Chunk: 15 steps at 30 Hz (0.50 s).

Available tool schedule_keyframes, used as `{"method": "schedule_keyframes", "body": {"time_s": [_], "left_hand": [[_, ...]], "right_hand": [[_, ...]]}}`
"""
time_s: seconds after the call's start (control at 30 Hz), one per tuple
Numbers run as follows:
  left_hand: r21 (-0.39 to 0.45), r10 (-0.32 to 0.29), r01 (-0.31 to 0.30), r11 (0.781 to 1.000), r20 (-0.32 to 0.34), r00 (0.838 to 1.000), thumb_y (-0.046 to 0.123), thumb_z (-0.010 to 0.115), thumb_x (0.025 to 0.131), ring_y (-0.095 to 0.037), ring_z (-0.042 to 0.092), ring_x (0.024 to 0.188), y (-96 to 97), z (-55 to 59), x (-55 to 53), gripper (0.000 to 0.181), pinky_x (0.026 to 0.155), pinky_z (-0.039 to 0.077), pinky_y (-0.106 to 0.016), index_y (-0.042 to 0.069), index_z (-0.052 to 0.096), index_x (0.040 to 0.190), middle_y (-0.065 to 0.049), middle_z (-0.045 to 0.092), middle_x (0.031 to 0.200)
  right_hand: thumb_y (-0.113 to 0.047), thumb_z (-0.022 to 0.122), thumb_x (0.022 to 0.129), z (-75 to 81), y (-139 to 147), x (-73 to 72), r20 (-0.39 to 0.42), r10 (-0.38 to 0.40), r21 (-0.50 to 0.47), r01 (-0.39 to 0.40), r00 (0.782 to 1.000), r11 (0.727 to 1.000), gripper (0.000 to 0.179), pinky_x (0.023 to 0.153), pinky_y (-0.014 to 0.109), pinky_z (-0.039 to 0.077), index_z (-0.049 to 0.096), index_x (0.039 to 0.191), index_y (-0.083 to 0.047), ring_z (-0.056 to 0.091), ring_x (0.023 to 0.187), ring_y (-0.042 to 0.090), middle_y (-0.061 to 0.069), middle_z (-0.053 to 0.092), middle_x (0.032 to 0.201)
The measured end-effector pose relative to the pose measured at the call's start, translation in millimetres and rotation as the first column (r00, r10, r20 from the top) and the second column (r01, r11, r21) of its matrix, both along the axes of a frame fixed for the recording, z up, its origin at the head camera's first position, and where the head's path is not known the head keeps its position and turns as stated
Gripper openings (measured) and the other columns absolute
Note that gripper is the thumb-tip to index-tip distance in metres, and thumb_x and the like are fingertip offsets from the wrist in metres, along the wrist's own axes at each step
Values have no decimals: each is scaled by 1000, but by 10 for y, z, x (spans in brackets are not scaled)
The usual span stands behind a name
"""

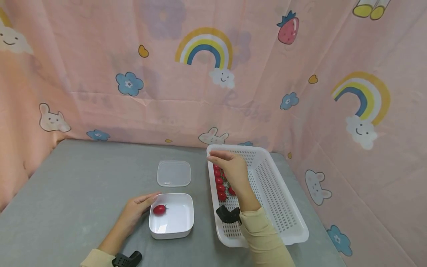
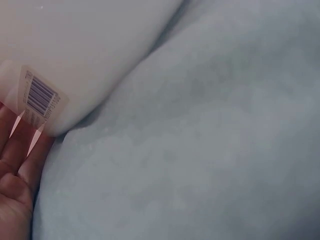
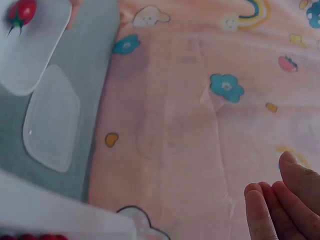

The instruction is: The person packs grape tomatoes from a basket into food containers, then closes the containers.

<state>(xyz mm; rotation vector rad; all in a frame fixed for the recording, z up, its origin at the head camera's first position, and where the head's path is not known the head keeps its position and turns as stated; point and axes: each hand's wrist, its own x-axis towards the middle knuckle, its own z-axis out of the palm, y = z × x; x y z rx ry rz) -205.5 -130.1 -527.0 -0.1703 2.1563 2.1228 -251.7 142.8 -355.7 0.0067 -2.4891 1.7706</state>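
A white square container holds one red cherry tomato with a green stem. My left hand rests against its left side, fingers nearly straight; a barcode label on the container shows beside the fingers in the left wrist view. Above the left side of a white perforated basket, my right hand is raised with fingers extended and the thumb close to them. Nothing shows between those fingers in the right wrist view. Several cherry tomatoes lie along the basket's left side, partly hidden by the right hand and wrist.
A translucent lid lies flat behind the container, left of the basket. Grey cloth covers the table. Behind it and to the right hangs a pink patterned curtain. Each wrist wears a black camera mount.
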Motion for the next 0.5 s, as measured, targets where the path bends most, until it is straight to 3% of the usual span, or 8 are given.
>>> {"method": "schedule_keyframes", "body": {"time_s": [0.13,0.2,0.3,0.37,0.43,0.5], "left_hand": [[-16,-1,2,1000,5,1000,23,65,96,12,61,100,-1,7,-4,39,89,48,-12,-3,67,124,0,73,119],[-19,3,-2,1000,11,1000,23,66,96,12,61,100,0,7,-9,38,89,48,-12,-3,67,124,-4,72,122],[-17,3,-2,1000,10,1000,23,65,96,12,61,101,0,7,-11,38,90,48,-12,-2,67,124,-6,71,123],[-15,0,0,1000,10,1000,23,65,96,12,60,101,1,3,-11,38,90,48,-11,-2,67,124,-3,72,122],[-3,0,0,1000,7,1000,23,65,96,12,61,101,4,-1,-9,38,91,47,-11,-3,67,124,2,73,119],[9,-1,0,1000,7,1000,23,65,96,11,61,102,8,-2,-10,38,91,47,-11,-3,67,124,6,73,116]], "right_hand": [[-29,78,86,-65,200,-175,-11,-42,54,43,999,998,32,100,44,52,76,112,-11,65,114,22,9,73,118],[-33,78,86,-108,295,-259,-23,-75,93,76,997,993,34,95,35,53,77,112,-12,65,109,15,8,74,118],[-33,77,87,-181,424,-371,-35,-121,120,124,992,985,33,67,25,50,77,113,-13,61,82,13,9,74,117],[-32,77,87,-234,503,-442,-32,-155,130,158,987,979,34,63,19,44,76,114,-12,58,80,11,9,73,118],[-30,76,88,-280,572,-498,-16,-179,124,179,984,976,34,65,22,47,75,116,-10,62,83,18,12,72,121],[-28,76,88,-329,638,-557,2,-201,112,199,980,974,36,81,28,53,74,117,-8,65,103,22,14,71,123]]}}
